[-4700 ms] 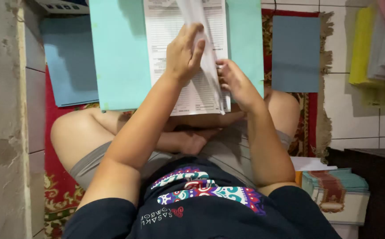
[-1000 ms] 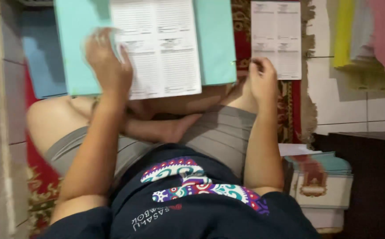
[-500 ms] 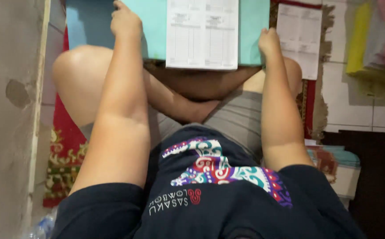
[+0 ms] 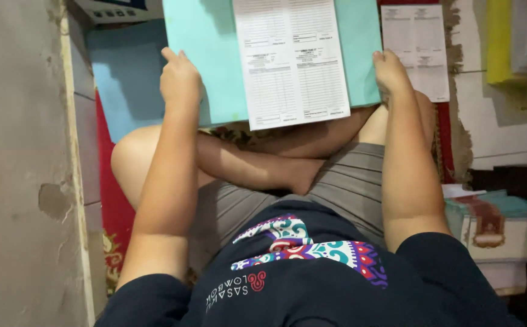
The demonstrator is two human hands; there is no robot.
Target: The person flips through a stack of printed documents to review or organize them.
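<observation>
The person sits cross-legged, both arms stretched forward. The left hand [image 4: 180,77] rests curled on the left part of a light turquoise folder [image 4: 206,66]; whether it grips, I cannot tell. The right hand [image 4: 389,69] clasps the folder's right edge. Between the 2 hands, a printed form [image 4: 290,60] lies on the folder. Just right of the right hand lies another printed sheet [image 4: 418,48].

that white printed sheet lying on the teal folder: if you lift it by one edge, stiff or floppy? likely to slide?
Probably floppy: the white printed sheet looks like a single thin page, overhanging the teal folder at its lower edge. Likely light, and apt to slide, as nothing visibly clips it. The left hand and right hand grip only the folder.
</observation>
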